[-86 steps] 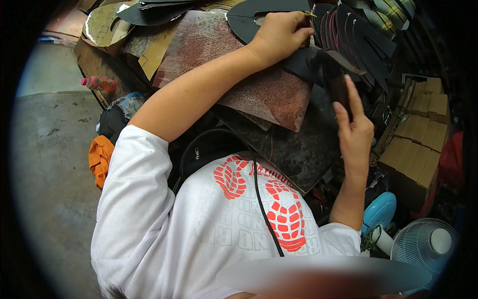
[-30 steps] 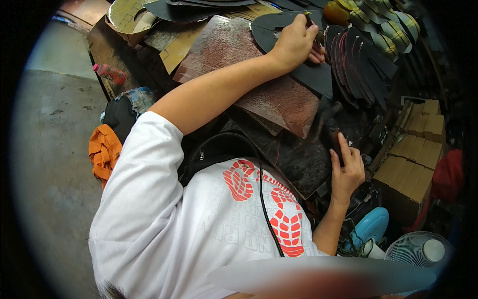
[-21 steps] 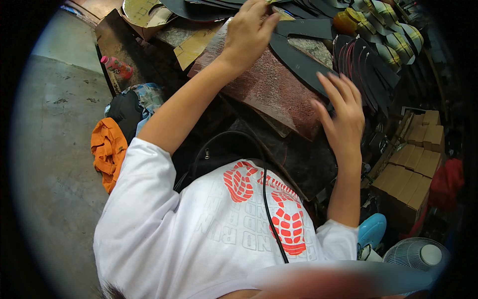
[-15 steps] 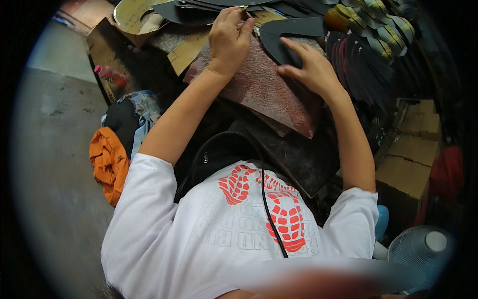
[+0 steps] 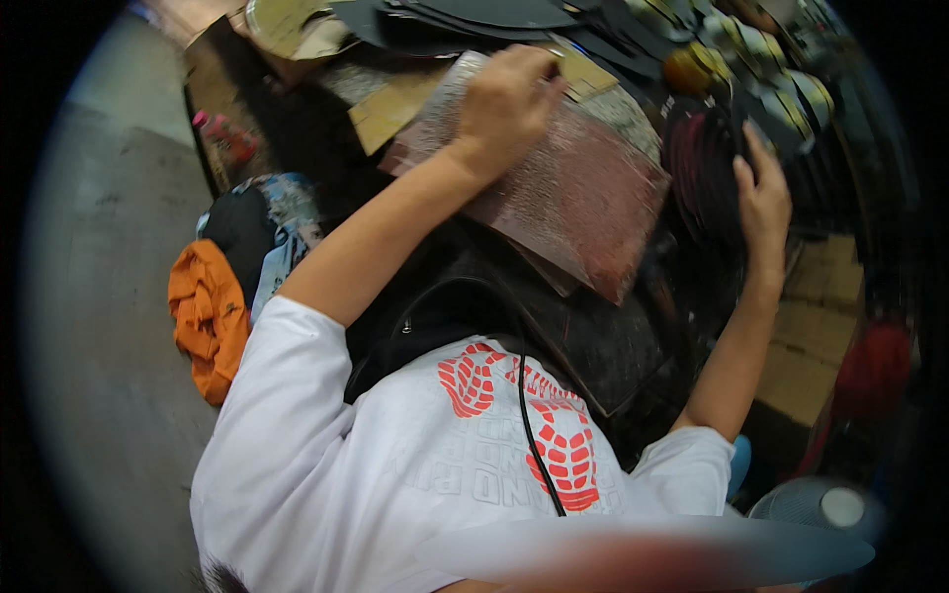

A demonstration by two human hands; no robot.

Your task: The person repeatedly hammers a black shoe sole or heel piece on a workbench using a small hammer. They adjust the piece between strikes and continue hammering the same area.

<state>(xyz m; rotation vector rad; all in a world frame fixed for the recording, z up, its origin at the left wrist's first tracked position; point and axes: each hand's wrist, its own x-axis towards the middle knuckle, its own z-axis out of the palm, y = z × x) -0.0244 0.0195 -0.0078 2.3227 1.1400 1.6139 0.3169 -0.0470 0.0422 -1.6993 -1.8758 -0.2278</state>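
Observation:
My left hand [image 5: 514,109] is closed, fingers curled together, over the upper part of a reddish-brown textured board [image 5: 593,188]. Whatever it grips is hidden and blurred. My right hand [image 5: 764,203] is at the right edge of a standing stack of dark curved pieces [image 5: 700,168] with reddish edges. Its thumb and fingers are stretched out and apart against that edge. The board's surface shows, with a shiny crinkled sheet-like area near the left hand.
Flat dark sheets [image 5: 504,12] lie along the far side, near yellow card [image 5: 395,109]. White-and-yellow rolls [image 5: 791,104] stand far right, above cardboard boxes [image 5: 806,326]. At left are a pink-capped bottle [image 5: 229,138] and orange cloth [image 5: 208,321]. A fan [image 5: 825,504] stands lower right.
The dark U-shaped piece under my right hand is gone from the board. That hand has moved right to the stack. My left hand has come nearer and to the right, still closed.

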